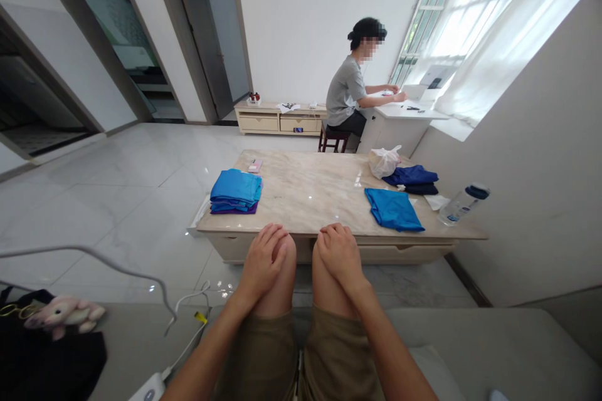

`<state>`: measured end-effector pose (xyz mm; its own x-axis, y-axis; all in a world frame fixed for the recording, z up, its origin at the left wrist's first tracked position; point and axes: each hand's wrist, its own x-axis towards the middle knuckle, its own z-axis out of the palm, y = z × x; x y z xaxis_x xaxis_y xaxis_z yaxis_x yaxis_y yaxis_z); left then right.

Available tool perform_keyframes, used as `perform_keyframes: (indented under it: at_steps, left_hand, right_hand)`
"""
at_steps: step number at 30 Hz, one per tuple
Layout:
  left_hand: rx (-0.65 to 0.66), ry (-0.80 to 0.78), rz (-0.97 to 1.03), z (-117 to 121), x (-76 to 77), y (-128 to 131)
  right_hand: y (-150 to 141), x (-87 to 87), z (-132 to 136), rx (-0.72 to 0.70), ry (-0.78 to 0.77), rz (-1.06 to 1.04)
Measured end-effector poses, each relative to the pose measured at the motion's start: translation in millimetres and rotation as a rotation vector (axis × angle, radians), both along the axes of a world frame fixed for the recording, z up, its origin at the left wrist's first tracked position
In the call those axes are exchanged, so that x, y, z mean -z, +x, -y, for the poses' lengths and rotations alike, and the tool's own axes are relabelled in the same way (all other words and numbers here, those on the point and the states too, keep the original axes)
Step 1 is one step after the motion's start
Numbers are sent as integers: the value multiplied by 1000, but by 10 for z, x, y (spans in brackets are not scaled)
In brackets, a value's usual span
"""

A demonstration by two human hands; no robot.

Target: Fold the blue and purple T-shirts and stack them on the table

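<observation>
My left hand (264,257) rests over my left knee, its fingers draped across it and holding nothing. On the other knee lies my right hand (339,254), fingers flat and likewise without anything in them. Both are just in front of the near edge of a marble-topped coffee table (310,191). To the left on the tabletop is a stack of folded blue cloth (236,188), with a purple layer at the bottom. One folded blue cloth (394,208) lies to the right, near the front edge.
Behind the right cloth are dark blue folded fabric (411,177) and a white plastic bag (384,161). A clear water bottle (463,203) stands at the right end. A pink phone (254,166) lies back left. Beyond, a person (348,91) sits at a white desk (399,106).
</observation>
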<state>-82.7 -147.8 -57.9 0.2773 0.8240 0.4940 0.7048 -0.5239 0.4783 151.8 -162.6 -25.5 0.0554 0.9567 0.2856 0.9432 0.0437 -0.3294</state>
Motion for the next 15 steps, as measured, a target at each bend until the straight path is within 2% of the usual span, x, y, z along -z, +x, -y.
perform_keyframes:
  at_steps: [6, 15]
  left_hand:
    - [3, 9, -14, 12, 9, 55]
    - [-5, -25, 9, 35, -7, -29]
  right_hand:
    - [-142, -74, 42, 31, -40, 40]
    - [-76, -71, 32, 37, -75, 74]
